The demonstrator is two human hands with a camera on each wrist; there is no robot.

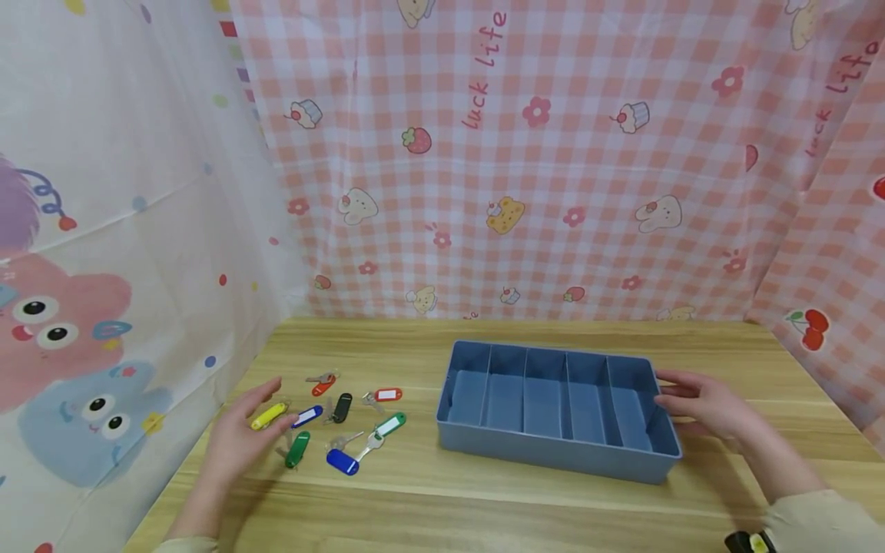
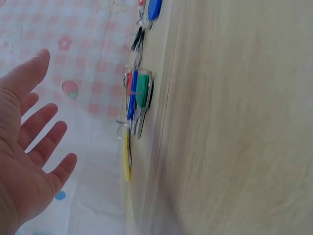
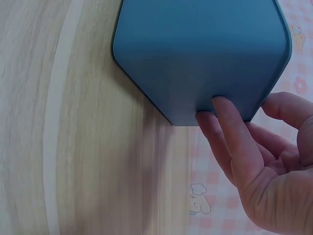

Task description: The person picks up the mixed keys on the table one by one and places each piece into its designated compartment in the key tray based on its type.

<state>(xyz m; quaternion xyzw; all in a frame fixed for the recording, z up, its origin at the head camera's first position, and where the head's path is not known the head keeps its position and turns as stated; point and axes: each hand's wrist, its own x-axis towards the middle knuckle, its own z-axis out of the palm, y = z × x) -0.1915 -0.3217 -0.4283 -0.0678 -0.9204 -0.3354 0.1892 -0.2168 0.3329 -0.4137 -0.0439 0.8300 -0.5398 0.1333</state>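
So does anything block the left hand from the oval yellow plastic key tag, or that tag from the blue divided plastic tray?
Nothing visible separates the left hand from the yellow tag. On the table between tag and tray lie other tags, including a blue white-labelled one.

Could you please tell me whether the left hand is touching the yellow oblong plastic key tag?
Apart: the left wrist view shows a clear gap between the left hand and the yellow oblong plastic key tag.

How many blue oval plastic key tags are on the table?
2: the farther blue tag beside the left hand, the nearer blue tag right of a green oval plastic key tag.
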